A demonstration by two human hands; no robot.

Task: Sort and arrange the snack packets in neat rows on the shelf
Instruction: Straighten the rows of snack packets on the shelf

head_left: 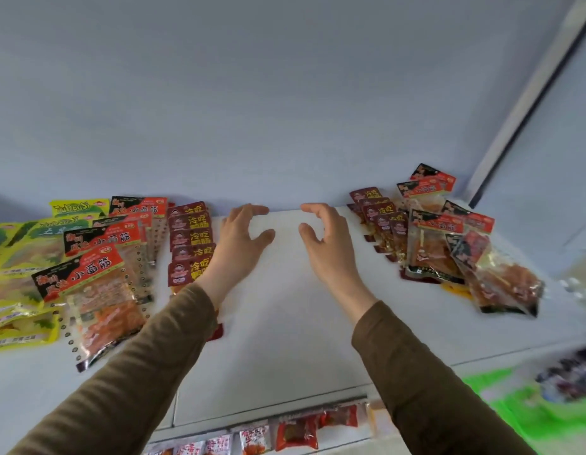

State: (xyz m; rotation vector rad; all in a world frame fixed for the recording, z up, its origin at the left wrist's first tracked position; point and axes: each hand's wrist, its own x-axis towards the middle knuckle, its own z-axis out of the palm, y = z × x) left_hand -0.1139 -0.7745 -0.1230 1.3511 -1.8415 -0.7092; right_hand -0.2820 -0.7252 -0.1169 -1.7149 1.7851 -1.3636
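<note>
1. Unsorted snack packets [475, 251] lie jumbled at the shelf's [285, 323] right end, neat rows [190, 241] at left.
2. Right hand [327, 238] is nearer the jumble; left hand [239, 234] nearer the rows.
3. Both hover between, fingers loosely curled, holding nothing.

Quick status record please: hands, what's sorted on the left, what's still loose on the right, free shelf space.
left hand: fingers loosely curled, holding nothing
right hand: the same, holding nothing
left side: yellow packets, red-and-black packets, dark red packets in overlapping rows
right side: dark red packets in a rough row, loose pile of red-and-black packets
shelf: bare in the middle, between the hands
</note>
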